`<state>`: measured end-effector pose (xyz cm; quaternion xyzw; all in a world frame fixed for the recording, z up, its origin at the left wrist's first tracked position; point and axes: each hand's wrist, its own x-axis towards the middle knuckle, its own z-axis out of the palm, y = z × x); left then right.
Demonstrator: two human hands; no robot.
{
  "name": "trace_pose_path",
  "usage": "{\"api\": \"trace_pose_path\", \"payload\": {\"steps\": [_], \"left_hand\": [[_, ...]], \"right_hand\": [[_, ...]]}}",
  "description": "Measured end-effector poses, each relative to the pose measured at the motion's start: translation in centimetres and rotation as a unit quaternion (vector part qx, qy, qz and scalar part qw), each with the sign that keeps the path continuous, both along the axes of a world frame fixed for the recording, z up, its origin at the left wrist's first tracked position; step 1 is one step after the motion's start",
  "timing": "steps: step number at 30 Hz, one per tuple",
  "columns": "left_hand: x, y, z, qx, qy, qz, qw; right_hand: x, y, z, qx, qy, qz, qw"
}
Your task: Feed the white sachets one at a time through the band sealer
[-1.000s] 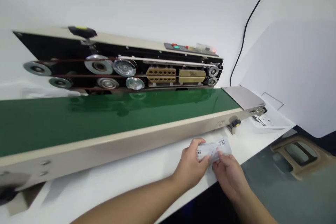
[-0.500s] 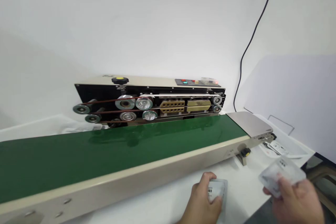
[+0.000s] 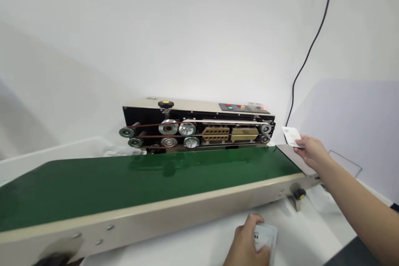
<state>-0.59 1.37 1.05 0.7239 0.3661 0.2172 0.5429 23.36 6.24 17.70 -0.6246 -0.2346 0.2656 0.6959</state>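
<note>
Hands well apart: right hand (image 3: pixel 312 152) pinching a white pouch (image 3: pixel 291 136) above the conveyor's steel plate (image 3: pixel 288 154), left hand (image 3: pixel 247 243) clasping another pouch (image 3: pixel 265 237).

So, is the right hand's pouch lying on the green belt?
No, the right hand holds the pouch up, clear of the green belt.

your right hand (image 3: pixel 311 152): small printed pouch (image 3: pixel 291 136), whitish, flat, nearly upright with a slight tilt, pinched at its lower part, just above the steel end plate (image 3: pixel 286 153). your left hand (image 3: pixel 247 246): second pouch (image 3: pixel 265 237), pale and see-through-looking, black print showing, partly under your fingers, held low over the white table (image 3: pixel 307 232). the two pouches are well apart.
</note>
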Motion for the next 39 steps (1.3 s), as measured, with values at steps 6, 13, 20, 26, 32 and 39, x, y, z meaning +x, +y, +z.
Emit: {"api": "trace_pose_path", "payload": {"steps": [6, 13, 20, 26, 32, 39], "left_hand": [[0.1, 0.0, -0.1, -0.009, 0.010, 0.005, 1.000], [0.3, 0.7, -1.3, -0.021, -0.006, -0.028, 0.999], [0.2, 0.6, -1.3, -0.036, -0.033, -0.032, 0.998], [0.1, 0.0, -0.2, -0.023, -0.029, -0.004, 0.999], [-0.1, -0.4, 1.0, -0.012, -0.002, 0.004, 1.000], [-0.1, -0.6, 1.1, -0.004, -0.007, 0.004, 1.000]], "right_hand": [[0.5, 2.1, -0.2, -0.052, -0.006, 0.017, 0.998], [0.3, 2.9, -0.7, -0.069, -0.013, 0.023, 0.997], [-0.7, 3.7, -0.8, -0.088, -0.035, 0.021, 0.995], [-2.1, 4.8, -1.2, -0.106, -0.058, 0.046, 0.992], [-3.8, 4.4, -0.9, -0.126, -0.057, 0.094, 0.986], [-5.2, 3.8, -0.3, -0.156, -0.098, 0.118, 0.976]]}}
